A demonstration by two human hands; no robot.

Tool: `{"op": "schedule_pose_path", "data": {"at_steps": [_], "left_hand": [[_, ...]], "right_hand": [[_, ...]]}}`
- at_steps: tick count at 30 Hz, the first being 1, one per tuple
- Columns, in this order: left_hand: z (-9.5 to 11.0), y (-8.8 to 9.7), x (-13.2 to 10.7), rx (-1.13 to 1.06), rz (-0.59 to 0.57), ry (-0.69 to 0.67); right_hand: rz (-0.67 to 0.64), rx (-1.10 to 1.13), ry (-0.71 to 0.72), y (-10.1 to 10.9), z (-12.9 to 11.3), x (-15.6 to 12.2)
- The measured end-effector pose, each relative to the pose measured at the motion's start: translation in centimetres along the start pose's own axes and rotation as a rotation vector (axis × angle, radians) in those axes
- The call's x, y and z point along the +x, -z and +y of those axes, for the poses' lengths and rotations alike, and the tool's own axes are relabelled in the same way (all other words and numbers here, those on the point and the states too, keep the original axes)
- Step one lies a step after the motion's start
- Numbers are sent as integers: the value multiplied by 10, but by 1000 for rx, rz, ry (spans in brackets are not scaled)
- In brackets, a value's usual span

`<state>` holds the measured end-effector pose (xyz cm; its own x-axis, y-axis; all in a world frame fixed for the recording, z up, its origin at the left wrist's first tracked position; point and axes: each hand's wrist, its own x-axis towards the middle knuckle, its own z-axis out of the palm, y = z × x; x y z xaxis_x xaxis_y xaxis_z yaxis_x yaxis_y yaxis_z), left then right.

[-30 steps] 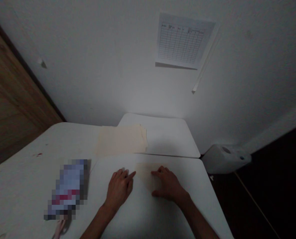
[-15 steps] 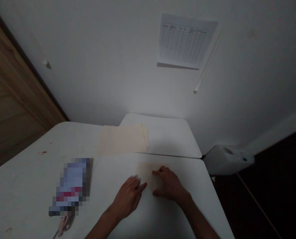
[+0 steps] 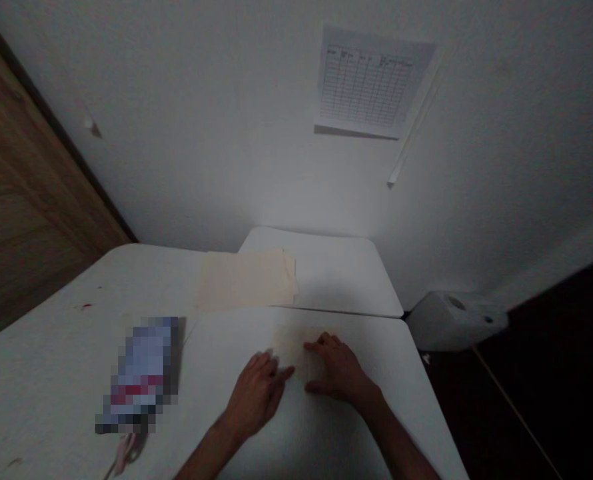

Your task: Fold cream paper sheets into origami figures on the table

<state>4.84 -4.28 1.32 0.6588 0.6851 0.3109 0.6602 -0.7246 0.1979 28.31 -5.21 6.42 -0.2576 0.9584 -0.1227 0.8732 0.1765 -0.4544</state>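
Resting left hand (image 3: 256, 393), right hand (image 3: 337, 371) on white table (image 3: 371, 340); fingers (image 3: 321, 344) spread, empty, touching one tan sheet (image 3: 290, 347).

You have a small piece of pale tan paper (image 3: 291, 347) lying flat on the white table (image 3: 361, 340). It looks thin, and its edges are straight. Your right hand (image 3: 339, 370) rests at 3 o'clock on the paper, with its fingers on the paper's right side. Your left hand (image 3: 256, 393) sits at 7 o'clock, right by the paper's low corner.
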Motion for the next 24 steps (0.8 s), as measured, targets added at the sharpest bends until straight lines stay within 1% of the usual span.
{"op": "schedule_pose_path", "data": {"at_steps": [2,5,8,11,13,16,18,20,24], "left_hand": [[-19,1,3,58,33,75],[-43,3,7,123,50,116],[-52,4,8,151,84,128],[-48,4,8,155,122,162],[-42,4,7,135,159,159],[-32,1,4,85,183,63],[-25,-2,3,42,139,-34],[-18,-4,3,12,86,-89],[-14,-3,4,-47,26,-101]], "right_hand": [[4,-6,1,-1,0,0],[16,-14,-4,-2,0,0],[38,-9,13,-3,1,0],[61,-7,26,-6,3,0],[81,-5,27,-8,4,-1],[104,-6,41,-11,5,-2],[114,-7,56,-13,6,-3],[123,-10,70,-13,6,-4],[145,-15,101,-14,3,-8]]}}
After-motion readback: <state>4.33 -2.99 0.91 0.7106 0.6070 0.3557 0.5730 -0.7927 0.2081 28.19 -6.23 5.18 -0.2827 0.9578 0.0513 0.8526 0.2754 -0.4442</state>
